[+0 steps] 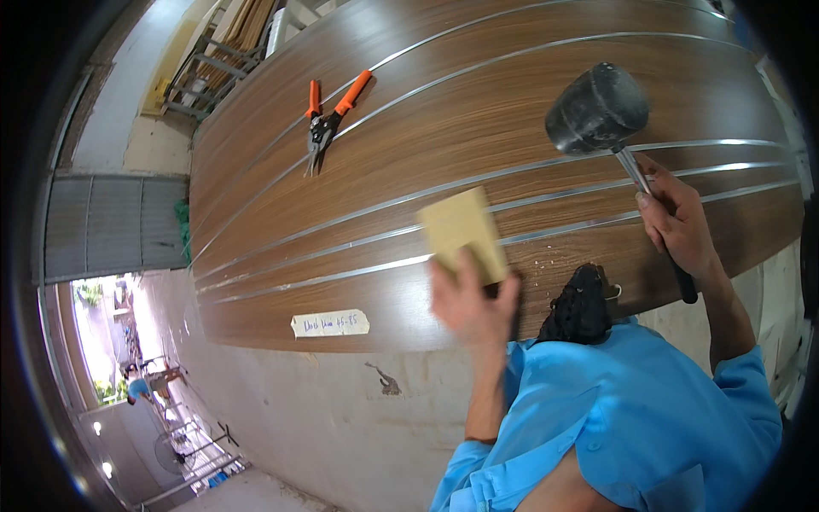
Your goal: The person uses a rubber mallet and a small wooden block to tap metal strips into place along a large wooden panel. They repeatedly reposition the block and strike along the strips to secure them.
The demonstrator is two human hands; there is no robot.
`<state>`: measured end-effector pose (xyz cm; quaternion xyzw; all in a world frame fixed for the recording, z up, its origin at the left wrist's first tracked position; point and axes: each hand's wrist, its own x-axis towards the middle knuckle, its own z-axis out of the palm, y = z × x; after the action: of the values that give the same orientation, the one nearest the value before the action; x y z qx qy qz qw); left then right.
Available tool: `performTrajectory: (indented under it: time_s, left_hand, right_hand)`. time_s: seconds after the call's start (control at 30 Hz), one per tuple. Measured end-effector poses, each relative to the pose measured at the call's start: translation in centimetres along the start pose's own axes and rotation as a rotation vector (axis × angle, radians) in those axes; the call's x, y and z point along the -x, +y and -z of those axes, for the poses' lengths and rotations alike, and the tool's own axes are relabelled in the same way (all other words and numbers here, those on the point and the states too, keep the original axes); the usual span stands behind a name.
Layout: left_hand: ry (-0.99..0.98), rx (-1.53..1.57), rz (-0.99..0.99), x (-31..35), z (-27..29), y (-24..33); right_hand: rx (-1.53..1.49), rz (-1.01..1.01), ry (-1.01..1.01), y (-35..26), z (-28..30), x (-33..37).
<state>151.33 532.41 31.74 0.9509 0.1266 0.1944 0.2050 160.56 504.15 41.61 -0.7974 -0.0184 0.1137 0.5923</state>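
My right hand point(674, 218) is closed round the handle of a rubber mallet point(597, 111). The mallet's black head is raised over the wood-grain panel point(478, 102), its metal shaft running down through my fingers to a dark grip end. My left hand point(471, 303), slightly blurred, grips the near edge of a flat beige block point(462, 229), fingers on its face and thumb at its right side. The block covers part of the thin silver metal strips point(367, 275) that run across the panel.
Tin snips point(321, 128) with orange handles lie on the panel at the far left. A handwritten paper label point(331, 323) lies near the front edge. Close to my body is a black item point(578, 307) I cannot identify. Boards on a rack point(223, 64) stand beyond; another person point(139, 388) is far left.
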Motion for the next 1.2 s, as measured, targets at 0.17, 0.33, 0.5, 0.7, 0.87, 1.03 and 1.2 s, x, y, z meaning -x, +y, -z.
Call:
performTrajectory:
  time_s: [0.17,0.33,0.5,0.7,0.87,1.03,1.2]
  left_hand:
    - [-0.025,-0.169,0.000,0.1,2.0,-5.1]
    - [-0.072,-0.066,-0.081,0.0,0.6,-2.1]
    - [-0.074,-0.014,-0.185,0.1,0.0,0.2]
    - [-0.143,0.044,-0.201,0.9,-0.4,1.2]
    - [-0.165,0.094,-0.277,0.8,-1.5,2.4]
    - [-0.146,0.089,-0.301,1.1,-2.1,3.3]
    - [-0.129,0.031,-0.286,1.8,-3.3,6.0]
  right_hand:
    - [-0.060,0.148,0.007,-3.8,-2.7,1.0]
    - [0.032,0.433,0.074,-6.7,-5.3,1.9]
    - [0.635,0.744,0.046,-2.8,-9.1,-0.9]
    - [0.461,0.458,-0.055,-5.1,-6.7,0.7]
    - [0.382,0.511,0.065,-4.1,-6.1,2.0]
    - [0.489,0.113,-0.158,-1.6,-4.4,-0.2]
    - [0.079,0.178,0.017,-5.8,0.1,0.9]
